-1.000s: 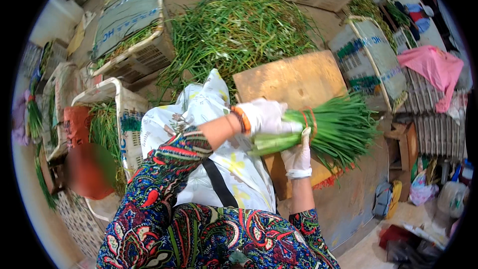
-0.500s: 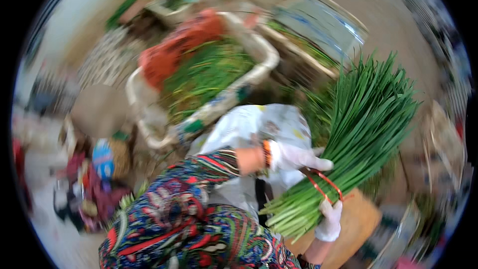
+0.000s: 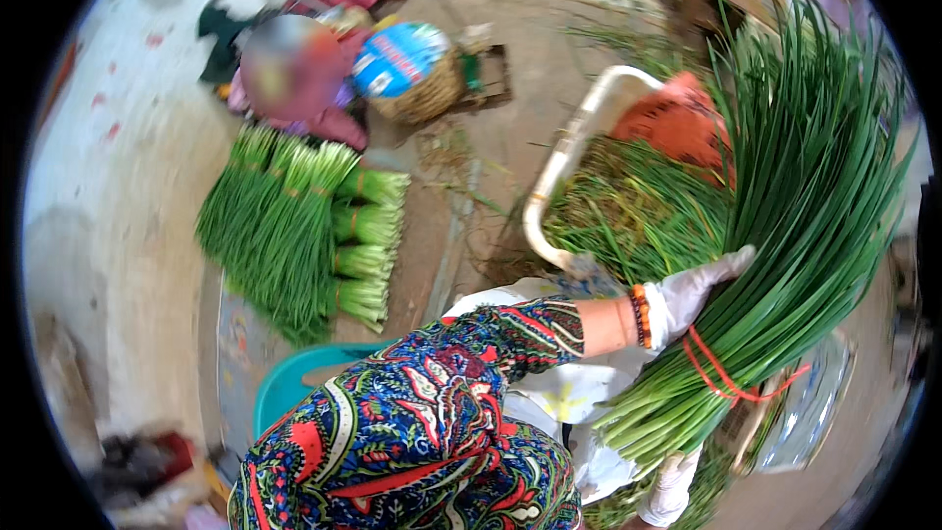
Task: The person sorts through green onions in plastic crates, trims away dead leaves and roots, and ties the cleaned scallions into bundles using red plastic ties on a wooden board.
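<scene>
Head view, and the left hand (image 3: 687, 296), gloved, is closed against the side of a big green bunch (image 3: 800, 206), just above its red band (image 3: 708, 361)! Down low, the right hand (image 3: 670, 496) is under the stem ends, fingers hidden, so I cannot tell how tight that grip is. The bunch is up in the air over the white lap cloth (image 3: 549, 388), long axis slanting, pale stems lower left, leaf tips upper right.

What a change from a second ago: it lay nearly level over a wooden board, leaves pointing right, the right hand at the band. Now that hand is down by the stems, and the view has swung round! Beyond, a white crate (image 3: 557, 177) of loose greens, a red sack (image 3: 677, 123) toward its right edge; far left, stacked bunches (image 3: 280, 226) above a teal basin (image 3: 280, 388).
</scene>
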`<state>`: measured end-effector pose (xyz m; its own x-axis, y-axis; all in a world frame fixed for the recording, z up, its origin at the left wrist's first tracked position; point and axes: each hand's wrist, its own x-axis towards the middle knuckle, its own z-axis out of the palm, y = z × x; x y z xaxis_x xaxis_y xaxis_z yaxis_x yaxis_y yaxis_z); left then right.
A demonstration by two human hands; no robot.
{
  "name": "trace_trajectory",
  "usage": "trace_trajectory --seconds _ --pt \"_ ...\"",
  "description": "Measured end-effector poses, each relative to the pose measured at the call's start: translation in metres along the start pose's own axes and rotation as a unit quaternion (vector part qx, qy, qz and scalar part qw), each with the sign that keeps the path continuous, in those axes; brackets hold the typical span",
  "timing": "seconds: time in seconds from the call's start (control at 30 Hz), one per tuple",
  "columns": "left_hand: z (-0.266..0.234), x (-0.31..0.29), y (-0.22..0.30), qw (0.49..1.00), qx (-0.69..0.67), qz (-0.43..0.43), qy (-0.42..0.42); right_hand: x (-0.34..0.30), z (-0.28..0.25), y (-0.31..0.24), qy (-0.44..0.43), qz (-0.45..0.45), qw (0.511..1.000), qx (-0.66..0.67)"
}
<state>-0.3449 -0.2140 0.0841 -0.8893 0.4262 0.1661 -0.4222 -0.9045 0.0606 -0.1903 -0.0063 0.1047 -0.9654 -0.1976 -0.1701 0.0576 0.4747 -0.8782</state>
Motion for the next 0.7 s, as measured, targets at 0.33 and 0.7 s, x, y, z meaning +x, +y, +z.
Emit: trace_trajectory --seconds 0.33,0.7 --pt "-0.036 -0.026 0.090 0.877 0.179 0.407 0.180 0.100 0.033 0.077 -0.044 0.133 0.984 0.114" --pt "-0.121 -0.285 0.253 0.571 0.071 0.739 0.350 0.103 -0.034 0.122 0.109 0.211 0.952 0.192"
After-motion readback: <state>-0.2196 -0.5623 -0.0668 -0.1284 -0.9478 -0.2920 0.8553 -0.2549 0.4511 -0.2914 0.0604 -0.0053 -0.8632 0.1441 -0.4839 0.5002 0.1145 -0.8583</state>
